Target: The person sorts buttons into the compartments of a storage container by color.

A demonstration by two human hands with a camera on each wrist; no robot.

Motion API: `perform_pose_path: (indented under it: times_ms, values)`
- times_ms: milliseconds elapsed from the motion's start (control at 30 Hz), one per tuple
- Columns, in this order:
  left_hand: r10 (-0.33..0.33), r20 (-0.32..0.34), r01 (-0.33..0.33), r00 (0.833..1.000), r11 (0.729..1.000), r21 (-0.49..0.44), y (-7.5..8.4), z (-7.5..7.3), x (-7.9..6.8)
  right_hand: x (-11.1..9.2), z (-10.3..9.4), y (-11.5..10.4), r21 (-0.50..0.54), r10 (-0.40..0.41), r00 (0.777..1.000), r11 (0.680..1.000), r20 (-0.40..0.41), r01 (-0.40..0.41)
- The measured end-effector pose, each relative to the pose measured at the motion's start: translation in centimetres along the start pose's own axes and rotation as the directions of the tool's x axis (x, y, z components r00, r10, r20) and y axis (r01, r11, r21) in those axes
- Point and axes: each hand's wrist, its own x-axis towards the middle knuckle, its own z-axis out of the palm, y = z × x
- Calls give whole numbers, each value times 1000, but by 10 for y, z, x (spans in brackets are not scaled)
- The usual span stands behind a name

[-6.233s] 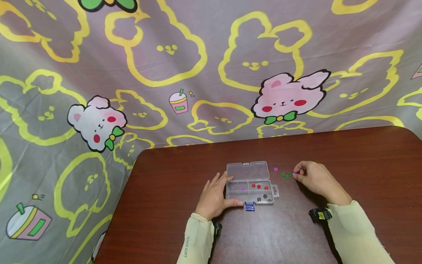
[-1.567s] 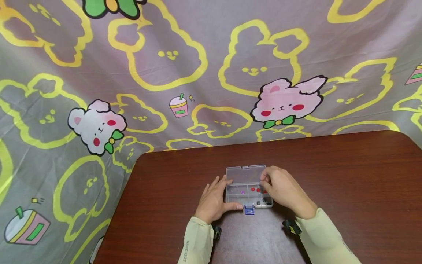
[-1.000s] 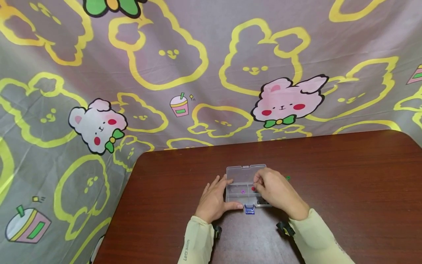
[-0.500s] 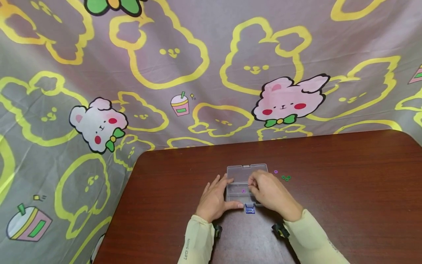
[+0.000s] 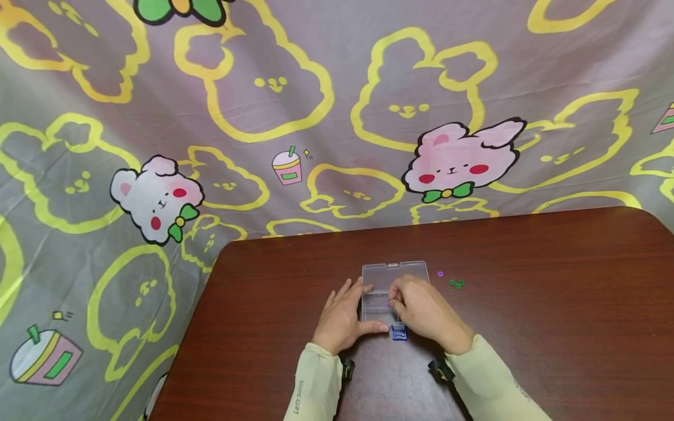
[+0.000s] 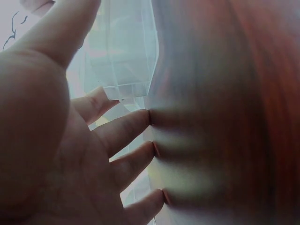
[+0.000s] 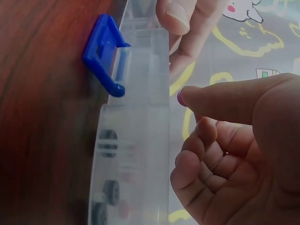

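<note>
In the head view a clear plastic compartment box (image 5: 367,316) lies on the table with its lid (image 5: 380,275) folded back. My left hand (image 5: 339,321) rests along its left side, fingers spread and mostly straight, thumb at the front wall by the blue latch (image 5: 399,332). In the left wrist view the fingertips touch the tabletop. My right hand (image 5: 423,307) is over the box's back row, covering the right compartments. It pinches a small purple ring (image 7: 180,97), seen at the thumb tip in the right wrist view. Small black rings (image 7: 111,192) show through the box wall there.
Right of the box lie another purple ring (image 5: 440,273) and several green rings (image 5: 457,286). The brown table (image 5: 553,304) ends at a patterned cloth (image 5: 337,117) hanging behind it and on the left.
Holding the small purple ring, my right hand has come leftward from beside the green rings, across the box to its left back compartment. My left hand stays at the box.
</note>
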Motion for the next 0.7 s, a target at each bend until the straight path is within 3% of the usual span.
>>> perform_pose_path:
  times_ms: [700]
  values:
    - [5,-6,-5,1000,1000,-1,-1,0,0,4,13,-7,-3,-12,1000,1000,-22,12]
